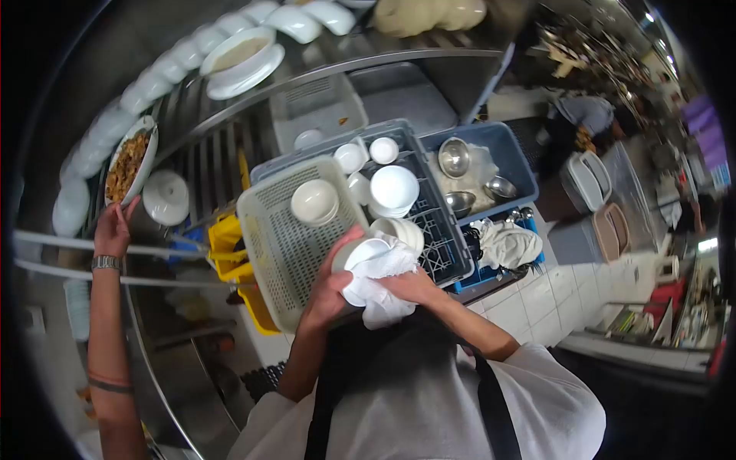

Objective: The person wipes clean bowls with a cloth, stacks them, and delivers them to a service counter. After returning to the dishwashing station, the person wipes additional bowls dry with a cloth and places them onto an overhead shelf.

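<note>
At twelve o'clock from the worker point(414, 399), the left hand point(332, 280) clasps a tilted white bowl point(357, 253), its mouth facing roughly four o'clock; round, it shows no clear long axis. The right hand point(412, 286) grips a white cloth point(383, 280) against it, hiding the bowl's inside and that hand's fingertips. At eleven sits a perforated crate point(274, 238), partly blocked.

Your cloth point(385, 268) looks soft, creased and matt on the smooth, glossy white bowl point(357, 253). At nine o'clock you have a basket point(264, 230) of matt, perforated plastic; at two, shiny metal bowls point(454, 159); at ten, a metal shelf point(257, 95) with a dull sheen; at four, smooth, faintly glossy floor tiles point(537, 300).
</note>
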### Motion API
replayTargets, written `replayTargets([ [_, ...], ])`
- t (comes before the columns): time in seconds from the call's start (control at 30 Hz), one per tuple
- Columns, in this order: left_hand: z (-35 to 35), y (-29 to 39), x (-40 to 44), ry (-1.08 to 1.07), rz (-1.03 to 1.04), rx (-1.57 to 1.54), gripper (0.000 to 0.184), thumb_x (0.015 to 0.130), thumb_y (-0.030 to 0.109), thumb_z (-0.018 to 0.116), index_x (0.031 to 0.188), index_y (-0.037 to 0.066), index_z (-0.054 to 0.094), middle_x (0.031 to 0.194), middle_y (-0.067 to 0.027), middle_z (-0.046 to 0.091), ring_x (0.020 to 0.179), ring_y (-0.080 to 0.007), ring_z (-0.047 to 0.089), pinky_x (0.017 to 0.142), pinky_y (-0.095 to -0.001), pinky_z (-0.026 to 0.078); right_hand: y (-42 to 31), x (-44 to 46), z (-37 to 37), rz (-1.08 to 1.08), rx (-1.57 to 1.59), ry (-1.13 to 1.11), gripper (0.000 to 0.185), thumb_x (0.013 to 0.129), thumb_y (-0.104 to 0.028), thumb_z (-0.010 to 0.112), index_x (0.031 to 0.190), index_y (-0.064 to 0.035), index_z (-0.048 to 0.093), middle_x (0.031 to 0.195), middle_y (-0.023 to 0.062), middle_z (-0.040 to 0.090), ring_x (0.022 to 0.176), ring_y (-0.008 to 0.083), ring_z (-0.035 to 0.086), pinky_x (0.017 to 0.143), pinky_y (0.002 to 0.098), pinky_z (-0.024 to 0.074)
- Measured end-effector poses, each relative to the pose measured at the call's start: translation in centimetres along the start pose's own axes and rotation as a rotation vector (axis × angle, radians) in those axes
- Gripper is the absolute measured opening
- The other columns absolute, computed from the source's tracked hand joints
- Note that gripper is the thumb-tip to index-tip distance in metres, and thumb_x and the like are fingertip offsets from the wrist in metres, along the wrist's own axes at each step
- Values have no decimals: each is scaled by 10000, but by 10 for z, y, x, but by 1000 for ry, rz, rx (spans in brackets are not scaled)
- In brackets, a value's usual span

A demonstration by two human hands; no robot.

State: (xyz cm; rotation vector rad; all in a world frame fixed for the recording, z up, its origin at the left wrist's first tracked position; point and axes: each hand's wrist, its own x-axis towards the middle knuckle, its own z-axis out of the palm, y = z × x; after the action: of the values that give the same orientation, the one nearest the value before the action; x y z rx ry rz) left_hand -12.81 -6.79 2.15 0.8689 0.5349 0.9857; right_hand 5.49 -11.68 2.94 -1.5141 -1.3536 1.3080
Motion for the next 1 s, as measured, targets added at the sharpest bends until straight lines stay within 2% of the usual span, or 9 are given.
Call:
replayTargets([
  [0.03,1,4,4,-36,-15,5,714,813,381,637,1386,-24,506,1426,-184,520,1269,-316,548,1067,-384,428,12,3,-13,-221,-262,47,339,841,-106,669,1162,-5,626,1124,159,662,1072,285,643,920,366,516],
  [0.1,-1,23,6,-102,14,1066,426,817,218,641,1180,-3,665,1208,-197,646,1034,-313,670,882,-376,523,17,-9,-37,-527,-476,172,254,720,-62,666,970,-24,641,966,202,628,956,390,612,873,425,512],
  [0.13,21,32,9,-119,-135,1146,250,832,175,646,997,3,720,891,-194,686,766,-307,698,704,-398,532,-2,-21,-49,-508,-520,138,247,731,-60,669,975,-30,640,978,192,631,962,389,613,873,424,513],
  [0.27,23,13,30,-331,3,1251,353,878,328,677,877,-22,726,656,-234,618,594,-330,648,627,-422,501,-33,-26,-91,-274,44,-99,232,860,-164,688,1058,-51,645,1059,90,674,1006,234,650,870,393,525],
  [0.33,32,15,55,-273,-116,1216,389,882,352,678,862,-34,720,663,-251,612,606,-354,650,622,-431,498,-4,-14,-76,166,684,124,232,974,-247,590,1113,-65,623,1022,43,645,952,164,613,850,334,515],
  [0.57,23,-1,159,-225,10,1459,542,891,476,660,735,-42,689,742,-274,651,696,-436,653,653,-482,510,123,-8,-108,170,987,358,275,1030,-205,430,1204,-47,572,1056,102,640,959,200,637,841,343,535],
  [0.73,12,1,244,-266,-133,1682,411,851,383,678,874,-22,745,933,-264,707,914,-406,692,830,-474,531,121,-4,-127,-66,-322,379,432,975,-281,530,1220,73,575,1195,242,650,1123,365,637,1021,416,467],
  [0.77,12,-2,250,-276,-227,1744,400,840,377,689,895,-14,751,974,-261,711,951,-402,691,856,-468,531,97,-17,-130,296,-767,159,469,935,-314,598,1234,47,594,1159,246,667,1101,374,648,987,431,488],
  [1.0,19,-16,253,-335,-455,1964,541,835,464,705,1094,-11,719,1098,-217,714,1050,-361,684,920,-447,527,17,3,-143,141,-376,310,588,937,-452,599,1315,-2,577,1105,211,693,984,343,694,929,427,527],
])
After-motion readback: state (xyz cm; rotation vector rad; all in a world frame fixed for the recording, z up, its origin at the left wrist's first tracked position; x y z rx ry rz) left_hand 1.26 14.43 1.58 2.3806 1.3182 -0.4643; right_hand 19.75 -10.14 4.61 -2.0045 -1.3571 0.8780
